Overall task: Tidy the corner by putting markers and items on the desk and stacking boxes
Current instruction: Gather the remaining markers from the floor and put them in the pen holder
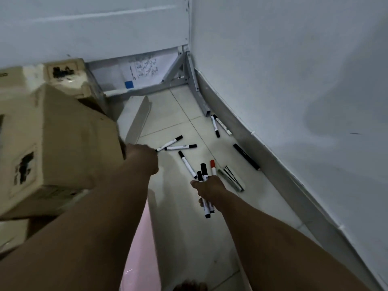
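Right hand (210, 186) gripping perhaps four markers (204, 175), six floor markers (188, 164)

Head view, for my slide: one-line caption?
Right hand grips a bundle of markers while left hand reaches for floor markers.

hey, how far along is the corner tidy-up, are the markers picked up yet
Partly. The right hand grips a bundle of markers, one red-capped. The left hand reaches a crossed pair of floor markers. Left: one beside the bundle, two by the desk leg, a stapler; boxes look unstacked.
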